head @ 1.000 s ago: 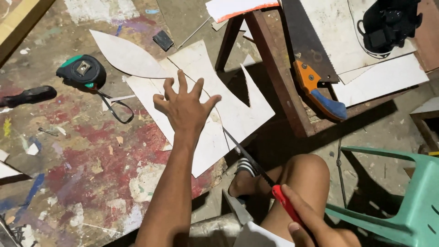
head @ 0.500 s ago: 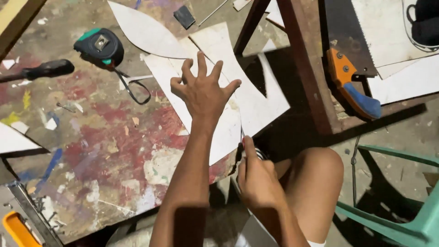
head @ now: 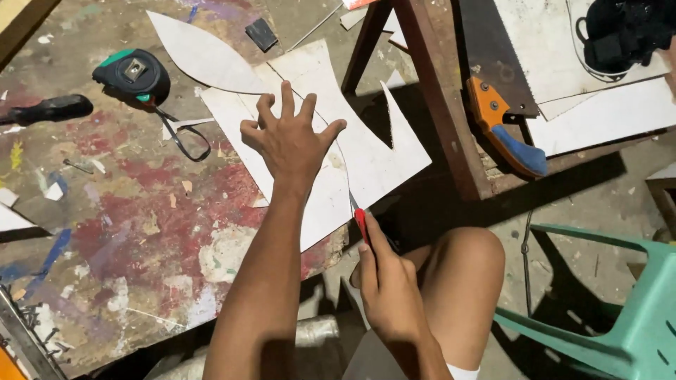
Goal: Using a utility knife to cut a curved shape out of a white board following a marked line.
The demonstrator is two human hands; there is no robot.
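Note:
My left hand (head: pixel 290 137) lies spread flat on a white cut-out sheet (head: pixel 377 151) that rests on a paint-stained board (head: pixel 141 232). The fingers are apart and press the sheet down. My right hand (head: pixel 384 281) grips a red-handled utility knife (head: pixel 361 224), whose blade tip touches the near edge of the sheet along a curved pencil line. My bare knee (head: pixel 465 267) sits just right of the knife hand.
A black and green tape measure (head: pixel 134 74) and a black-handled tool (head: pixel 46 109) lie at the board's left. A leaf-shaped white cut-out (head: pixel 193 53) lies behind the sheet. A handsaw with an orange and blue handle (head: pixel 503 123) rests on a wooden bench. A green plastic chair (head: pixel 620 309) stands at right.
My right hand has come up from my lap with the red knife and set its blade at the sheet's near edge. My left hand stays pressed on the sheet.

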